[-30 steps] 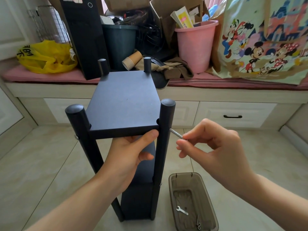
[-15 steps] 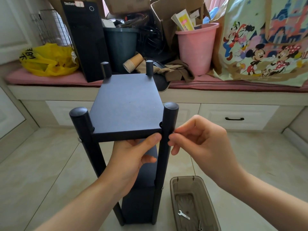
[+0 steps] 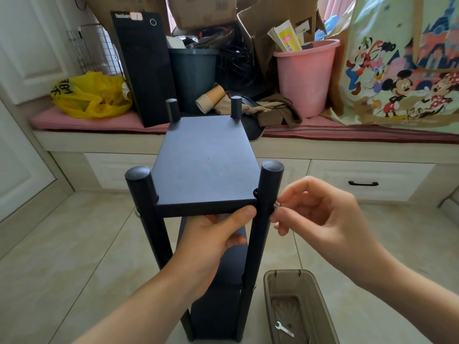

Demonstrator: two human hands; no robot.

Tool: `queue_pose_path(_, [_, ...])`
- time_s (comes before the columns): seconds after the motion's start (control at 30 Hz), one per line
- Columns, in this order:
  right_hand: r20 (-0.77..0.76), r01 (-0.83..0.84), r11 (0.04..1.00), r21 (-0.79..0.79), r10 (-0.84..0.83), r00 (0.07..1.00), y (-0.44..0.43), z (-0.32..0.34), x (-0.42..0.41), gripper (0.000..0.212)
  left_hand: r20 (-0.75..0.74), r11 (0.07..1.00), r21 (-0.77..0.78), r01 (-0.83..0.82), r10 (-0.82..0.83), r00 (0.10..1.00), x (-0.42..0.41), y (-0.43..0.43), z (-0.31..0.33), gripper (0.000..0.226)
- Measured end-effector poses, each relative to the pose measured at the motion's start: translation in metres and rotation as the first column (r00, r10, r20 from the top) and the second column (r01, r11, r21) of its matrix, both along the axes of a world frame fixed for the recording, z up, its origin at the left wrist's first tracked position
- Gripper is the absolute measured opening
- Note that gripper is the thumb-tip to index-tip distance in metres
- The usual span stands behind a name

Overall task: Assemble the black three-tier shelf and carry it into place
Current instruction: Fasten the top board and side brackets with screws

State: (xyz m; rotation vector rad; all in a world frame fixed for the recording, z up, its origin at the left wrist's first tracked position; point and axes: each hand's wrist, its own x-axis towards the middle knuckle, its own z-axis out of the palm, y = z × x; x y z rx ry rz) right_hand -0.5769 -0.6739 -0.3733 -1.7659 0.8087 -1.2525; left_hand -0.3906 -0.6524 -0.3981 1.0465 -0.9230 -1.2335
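Black shelf (image 3: 216, 311), upright on the floor (image 3: 74, 256): left hand (image 3: 213, 237) grips the top board (image 3: 203, 160) by its front edge, thumb above, fingers curled beneath, likely steadying it; right hand (image 3: 320, 219) pinches a bolt (image 3: 277, 205) against the near right post (image 3: 267, 192), other fingers loose, likely threading it; spanner (image 3: 284, 328) in tray (image 3: 270, 284) beside.

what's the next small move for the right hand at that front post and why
Probably twist the screw in with the right hand: its silver head, pinched, stands out from the front right post, while the left hand grips the top board at that corner.
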Motion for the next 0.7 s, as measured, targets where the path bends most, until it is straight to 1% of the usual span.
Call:
queue_pose_path(0.07, [0.007, 0.006, 1.000, 0.015, -0.006, 1.000, -0.0007, 0.0003, -0.0003, 0.015, 0.010, 1.000, 0.009, -0.003, 0.003, 1.000, 0.0007, -0.0006, -0.0005, 0.067])
queue_pose_path(0.13, [-0.005, 0.029, 0.999, 0.014, -0.029, 1.000, -0.0013, 0.0009, -0.0003, 0.021, 0.026, 1.000, 0.011, 0.003, -0.004, 1.000, 0.0025, -0.0019, -0.0003, 0.065])
queue_pose_path(0.27, [-0.126, 0.071, 0.993, -0.097, -0.083, 0.989, -0.0007, 0.0009, -0.0006, 0.028, 0.046, 0.998, -0.017, 0.064, -0.063, 0.997, 0.0076, -0.0029, 0.0032, 0.044])
queue_pose_path(0.33, [-0.114, 0.099, 0.987, -0.126, -0.113, 0.987, 0.0008, 0.0017, 0.0006, 0.026, 0.048, 0.997, -0.019, 0.070, -0.069, 0.996, 0.0082, -0.0026, 0.0040, 0.039])
queue_pose_path(0.4, [-0.107, 0.134, 0.978, -0.160, -0.152, 0.983, 0.0020, 0.0023, 0.0013, 0.022, 0.046, 0.998, -0.018, 0.057, -0.056, 0.997, 0.0075, -0.0022, 0.0036, 0.042])
queue_pose_path(0.5, [-0.167, 0.159, 0.956, -0.247, -0.204, 0.965, 0.0038, 0.0022, 0.0014, 0.011, 0.042, 1.000, -0.014, 0.025, -0.024, 0.999, 0.0061, -0.0017, 0.0031, 0.056])
queue_pose_path(0.53, [-0.184, 0.162, 0.944, -0.286, -0.220, 0.958, 0.0042, 0.0023, 0.0014, 0.012, 0.042, 1.000, -0.009, 0.016, -0.015, 0.999, 0.0058, -0.0018, 0.0032, 0.060])
queue_pose_path(0.63, [-0.244, 0.162, 0.886, -0.435, -0.289, 0.926, 0.0052, 0.0033, 0.0027, 0.018, 0.045, 1.000, -0.010, 0.016, -0.015, 0.999, 0.0055, -0.0024, 0.0041, 0.063])
queue_pose_path(0.7, [-0.253, 0.166, 0.866, -0.471, -0.313, 0.916, 0.0052, 0.0034, 0.0034, 0.020, 0.050, 1.000, -0.015, 0.018, -0.017, 0.999, 0.0053, -0.0026, 0.0049, 0.064])
